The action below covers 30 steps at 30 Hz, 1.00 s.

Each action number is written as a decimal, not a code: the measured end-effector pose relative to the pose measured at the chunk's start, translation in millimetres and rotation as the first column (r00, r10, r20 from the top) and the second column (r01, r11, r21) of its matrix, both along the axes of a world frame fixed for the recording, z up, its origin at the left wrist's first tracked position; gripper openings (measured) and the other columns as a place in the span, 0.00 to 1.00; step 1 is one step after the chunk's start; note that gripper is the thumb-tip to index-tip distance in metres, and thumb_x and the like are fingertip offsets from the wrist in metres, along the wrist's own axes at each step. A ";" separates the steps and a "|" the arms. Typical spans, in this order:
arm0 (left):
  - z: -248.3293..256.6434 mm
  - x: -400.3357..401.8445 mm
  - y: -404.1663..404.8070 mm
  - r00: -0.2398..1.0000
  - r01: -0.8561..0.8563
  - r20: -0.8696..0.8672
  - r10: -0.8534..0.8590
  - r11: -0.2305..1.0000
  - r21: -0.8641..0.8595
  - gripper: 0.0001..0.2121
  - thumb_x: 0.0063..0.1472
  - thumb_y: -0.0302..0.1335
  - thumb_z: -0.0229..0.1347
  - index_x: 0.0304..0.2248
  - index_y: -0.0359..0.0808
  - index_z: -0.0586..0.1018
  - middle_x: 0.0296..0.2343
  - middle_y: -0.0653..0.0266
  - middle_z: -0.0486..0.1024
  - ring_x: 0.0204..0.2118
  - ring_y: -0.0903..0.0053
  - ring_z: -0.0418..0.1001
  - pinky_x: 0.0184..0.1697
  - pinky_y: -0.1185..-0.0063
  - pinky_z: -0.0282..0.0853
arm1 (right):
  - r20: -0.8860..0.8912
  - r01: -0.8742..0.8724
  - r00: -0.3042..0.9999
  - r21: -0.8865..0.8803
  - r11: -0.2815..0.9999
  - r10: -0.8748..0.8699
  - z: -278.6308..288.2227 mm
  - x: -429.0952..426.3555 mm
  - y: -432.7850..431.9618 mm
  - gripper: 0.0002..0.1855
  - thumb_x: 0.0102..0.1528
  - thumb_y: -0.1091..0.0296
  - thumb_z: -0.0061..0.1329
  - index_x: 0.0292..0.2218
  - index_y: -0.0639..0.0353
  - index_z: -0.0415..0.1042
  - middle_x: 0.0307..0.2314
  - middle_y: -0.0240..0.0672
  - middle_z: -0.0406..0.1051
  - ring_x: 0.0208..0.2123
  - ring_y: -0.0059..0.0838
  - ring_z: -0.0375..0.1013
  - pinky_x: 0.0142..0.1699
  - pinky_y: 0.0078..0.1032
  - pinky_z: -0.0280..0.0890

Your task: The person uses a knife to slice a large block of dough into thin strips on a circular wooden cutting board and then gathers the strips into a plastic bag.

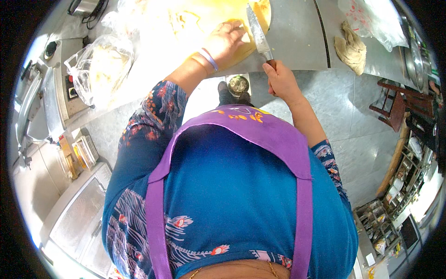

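Observation:
My right hand [281, 79] is closed around the wooden handle of a kitchen knife [257, 31], whose blade points away from me over the right part of a round yellow cutting board [240, 57]. My left hand [225, 37], with a pale band at its wrist, rests on the board left of the blade. By its fingertips shows a small whitish piece of food [246, 37]; whether the fingers grip it I cannot tell. Strong glare washes out much of the board's left side.
The board lies on a metal worktop [296, 42]. To the left is a clear plastic bag [108, 66] with pale contents; to the right, a beige cloth [351, 48] and another plastic bag [373, 21]. A round container [238, 85] stands below the edge, near my feet. A wooden stool [392, 104] stands right.

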<state>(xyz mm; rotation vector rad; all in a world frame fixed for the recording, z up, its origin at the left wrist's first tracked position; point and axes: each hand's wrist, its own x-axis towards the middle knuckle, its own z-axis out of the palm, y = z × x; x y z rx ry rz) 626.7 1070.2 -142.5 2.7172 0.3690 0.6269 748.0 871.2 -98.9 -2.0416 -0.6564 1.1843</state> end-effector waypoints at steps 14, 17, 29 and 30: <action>-24.7 -21.6 2.8 0.997 0.043 0.061 -0.038 0.996 -0.080 0.15 0.51 0.24 0.62 0.40 0.36 0.76 0.45 0.56 0.72 0.50 0.60 0.70 0.52 0.71 0.69 | 0.047 -0.129 0.989 -0.198 0.972 0.141 10.3 -7.7 -0.2 0.22 0.60 0.54 0.41 0.39 0.70 0.68 0.28 0.55 0.73 0.25 0.46 0.75 0.35 0.38 0.69; -23.0 -24.8 2.2 0.997 0.045 0.066 -0.039 0.994 -0.096 0.17 0.51 0.23 0.61 0.41 0.36 0.75 0.45 0.55 0.72 0.51 0.59 0.69 0.53 0.71 0.69 | 0.149 -0.136 0.976 -0.164 0.977 0.161 -6.8 -12.5 -4.9 0.22 0.60 0.54 0.41 0.38 0.70 0.68 0.31 0.58 0.73 0.33 0.53 0.74 0.40 0.42 0.67; -46.7 -19.8 -11.6 0.978 -0.092 -0.168 0.121 0.981 0.173 0.27 0.59 0.32 0.52 0.54 0.24 0.64 0.57 0.43 0.58 0.60 0.54 0.56 0.64 0.68 0.52 | 0.188 -0.208 0.949 -0.228 0.951 0.253 -19.6 -17.7 13.0 0.22 0.61 0.55 0.40 0.41 0.71 0.66 0.27 0.51 0.71 0.23 0.43 0.71 0.29 0.36 0.65; -46.1 -17.6 -12.8 0.971 -0.078 -0.207 0.122 0.975 0.210 0.27 0.60 0.33 0.52 0.54 0.23 0.63 0.57 0.42 0.57 0.61 0.53 0.55 0.64 0.67 0.50 | 0.191 -0.212 0.947 -0.226 0.951 0.257 -23.3 -13.2 16.5 0.22 0.61 0.56 0.40 0.42 0.71 0.65 0.25 0.48 0.71 0.19 0.39 0.71 0.24 0.34 0.65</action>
